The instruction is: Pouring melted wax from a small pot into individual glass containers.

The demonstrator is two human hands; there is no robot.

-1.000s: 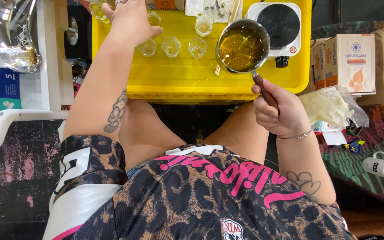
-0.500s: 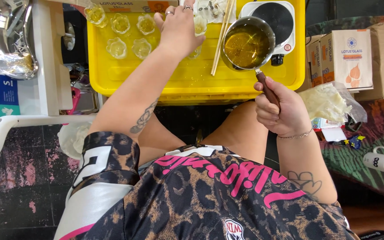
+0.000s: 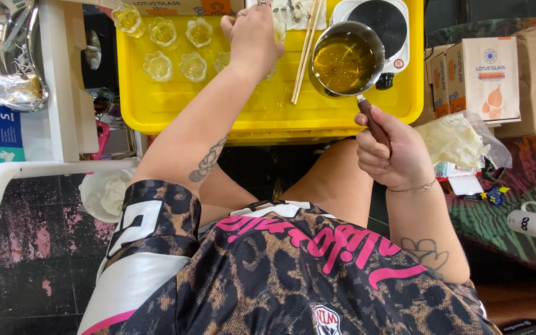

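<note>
Wrapped tight around the dark handle, my right hand [image 3: 392,149] holds the small steel saucepan [image 3: 346,61] level above the yellow tray [image 3: 268,115], its bowl full of clear amber liquid and hanging just in front of the white hotplate [image 3: 387,25]. My left hand [image 3: 252,37] reaches forward over the tray, fingers curled down on a small glass cup I can barely see beneath them; whether I pinch it or only steady it I cannot tell. Other flower-shaped glass cups [image 3: 175,49] stand in two rows to the left, some already showing yellow fill. A pair of wooden chopsticks [image 3: 305,53] lies between my left hand and the pan. I judge this to be the pouring stage: the next pour calls for bringing the pan's lip over the cup under my left hand and tilting slowly, since the cups are small and the liquid looks hot.
</note>
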